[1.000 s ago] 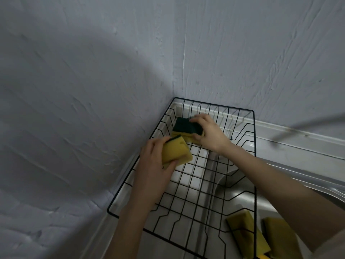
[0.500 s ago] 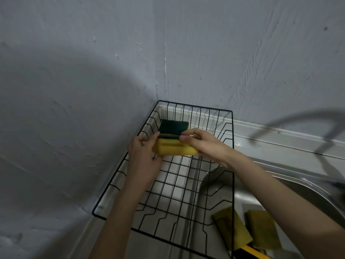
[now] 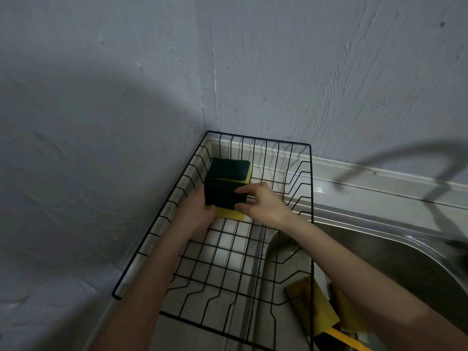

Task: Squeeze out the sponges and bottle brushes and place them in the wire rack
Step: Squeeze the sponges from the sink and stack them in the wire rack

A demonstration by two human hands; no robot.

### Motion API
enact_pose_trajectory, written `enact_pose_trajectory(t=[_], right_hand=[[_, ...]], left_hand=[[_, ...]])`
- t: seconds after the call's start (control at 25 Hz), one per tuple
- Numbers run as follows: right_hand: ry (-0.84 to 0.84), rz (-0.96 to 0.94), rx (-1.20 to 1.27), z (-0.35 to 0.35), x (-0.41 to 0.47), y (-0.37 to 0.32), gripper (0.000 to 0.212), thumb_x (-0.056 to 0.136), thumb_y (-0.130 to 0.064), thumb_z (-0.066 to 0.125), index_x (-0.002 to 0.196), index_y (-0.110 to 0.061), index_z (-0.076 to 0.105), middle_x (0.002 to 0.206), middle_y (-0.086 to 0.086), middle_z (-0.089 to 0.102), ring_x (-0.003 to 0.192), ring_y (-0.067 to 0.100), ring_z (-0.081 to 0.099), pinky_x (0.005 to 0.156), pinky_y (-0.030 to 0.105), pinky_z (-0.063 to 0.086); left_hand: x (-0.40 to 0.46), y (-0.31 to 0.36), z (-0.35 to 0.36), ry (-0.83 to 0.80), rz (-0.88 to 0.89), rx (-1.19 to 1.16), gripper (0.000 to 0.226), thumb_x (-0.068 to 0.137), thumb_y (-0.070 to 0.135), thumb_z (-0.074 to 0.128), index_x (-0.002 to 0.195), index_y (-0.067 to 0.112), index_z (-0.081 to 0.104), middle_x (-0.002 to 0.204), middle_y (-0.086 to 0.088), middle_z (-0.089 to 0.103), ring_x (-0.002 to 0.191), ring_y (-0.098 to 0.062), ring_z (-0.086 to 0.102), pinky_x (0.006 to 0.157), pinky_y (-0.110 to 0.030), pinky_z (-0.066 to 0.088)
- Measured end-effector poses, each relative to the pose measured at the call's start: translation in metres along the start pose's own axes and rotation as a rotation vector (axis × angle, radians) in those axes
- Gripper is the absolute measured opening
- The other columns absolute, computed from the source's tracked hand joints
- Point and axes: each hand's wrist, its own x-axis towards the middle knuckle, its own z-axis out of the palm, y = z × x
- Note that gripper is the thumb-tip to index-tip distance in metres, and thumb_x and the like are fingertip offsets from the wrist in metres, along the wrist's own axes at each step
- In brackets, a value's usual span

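Where walls meet, wire rack beside sink.

You face a corner where two rough, grey-white plastered walls meet in a vertical seam. A large rounded shadow lies across the left wall. On the right wall, low down, you see a curved shadow arching over toward the right edge. Below that wall runs a pale ledge with a small bright glint on it. In front of the ledge sits a steel sink, its rim catching light and its basin dark. At the far right edge, a dark blurred shape hangs over the basin; you cannot tell what it is.
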Motion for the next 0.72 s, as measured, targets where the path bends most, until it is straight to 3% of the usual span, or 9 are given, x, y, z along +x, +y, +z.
enact_pose_trajectory(t=[0.2, 0.36, 0.6, 0.72], right_hand=[[-0.091, 0.001, -0.061, 0.001, 0.005, -0.003, 0.058, 0.089, -0.02, 0.054, 0.142, -0.011, 0.033, 0.152, 0.012, 0.021, 0.139, 0.027, 0.03, 0.115, 0.028, 0.027], [-0.119, 0.012, -0.103, -0.001, 0.001, -0.004, 0.058, 0.092, -0.024, 0.049, 0.145, -0.015, 0.027, 0.155, 0.01, 0.017, 0.139, 0.027, 0.029, 0.112, 0.028, 0.027], [-0.014, -0.014, -0.14, -0.021, -0.025, -0.016, 0.058, 0.093, -0.022, 0.047, 0.146, -0.014, 0.024, 0.156, 0.011, 0.019, 0.143, 0.024, 0.023, 0.112, 0.025, 0.023], [0.071, -0.079, -0.188, -0.038, -0.057, -0.024, 0.057, 0.093, -0.021, 0.047, 0.145, -0.013, 0.026, 0.155, 0.009, 0.023, 0.141, 0.022, 0.026, 0.11, 0.025, 0.023]], left_hand=[[0.004, -0.008, 0.007, 0.013, -0.03, 0.111, 0.042, 0.087, 0.003, 0.042, 0.129, 0.004, 0.038, 0.122, -0.025, 0.053, 0.112, -0.035, 0.052, 0.085, -0.036, 0.044], [0.005, -0.006, 0.006, 0.032, -0.034, 0.141, 0.038, 0.086, 0.002, 0.044, 0.124, 0.003, 0.042, 0.119, -0.024, 0.055, 0.108, -0.035, 0.053, 0.08, -0.035, 0.044], [-0.008, 0.019, -0.012, 0.037, 0.072, 0.206, 0.033, 0.086, 0.012, 0.05, 0.116, 0.002, 0.046, 0.114, -0.022, 0.056, 0.1, -0.033, 0.055, 0.076, -0.039, 0.046], [-0.033, 0.047, -0.021, 0.031, 0.135, 0.243, 0.044, 0.088, 0.015, 0.048, 0.13, 0.005, 0.04, 0.126, -0.022, 0.053, 0.109, -0.032, 0.053, 0.085, -0.038, 0.045]])
